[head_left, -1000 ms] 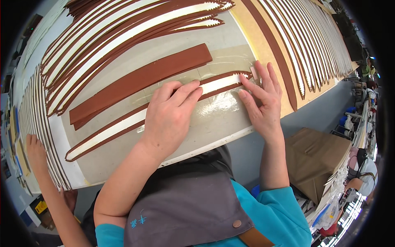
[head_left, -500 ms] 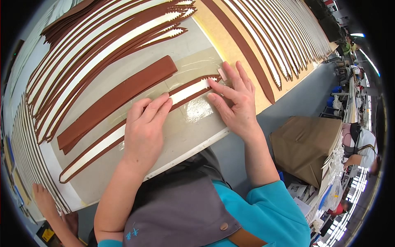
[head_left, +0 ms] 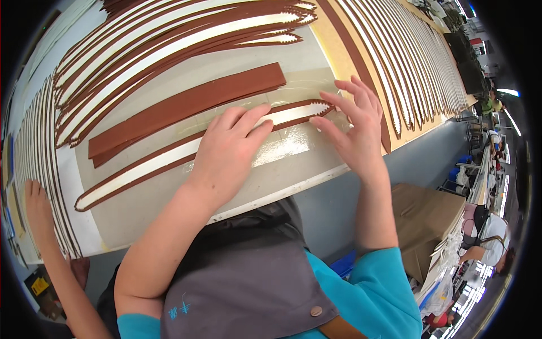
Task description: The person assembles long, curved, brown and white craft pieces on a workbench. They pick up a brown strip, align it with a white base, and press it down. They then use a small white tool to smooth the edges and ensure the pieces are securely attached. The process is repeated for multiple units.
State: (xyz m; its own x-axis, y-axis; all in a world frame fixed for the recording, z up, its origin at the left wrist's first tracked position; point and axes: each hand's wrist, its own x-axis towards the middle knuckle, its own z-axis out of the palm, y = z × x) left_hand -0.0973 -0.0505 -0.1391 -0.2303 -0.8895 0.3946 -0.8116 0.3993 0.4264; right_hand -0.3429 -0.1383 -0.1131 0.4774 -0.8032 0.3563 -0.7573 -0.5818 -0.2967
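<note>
Now your right hand (head_left: 359, 127) no longer covers the tip of the white-cored strip (head_left: 169, 160): a moment earlier your forefinger is down on the white at that end, and here it is raised above it. The notched end (head_left: 320, 108) lies bare to view right of centre, its brown teeth lining both sides of the white point. Your right fingers are spread well apart and grip nothing; the thumb tip is by the strip's lower edge, though you can't tell from this angle whether it touches.

Your left hand (head_left: 228, 150) stays over the middle of the strip, its fingertips near both long edges; whether they pinch or merely press can't be told. So the strip's steadying seems to fall to the left hand alone, and the far end looks released.

The strip itself slants across the counter (head_left: 132, 210), from its rounded end at lower left up to the notches. Just above it you have plain brown pieces (head_left: 186, 112), overlapping; a heap of similar strips (head_left: 169, 53) fills the upper left.
</note>
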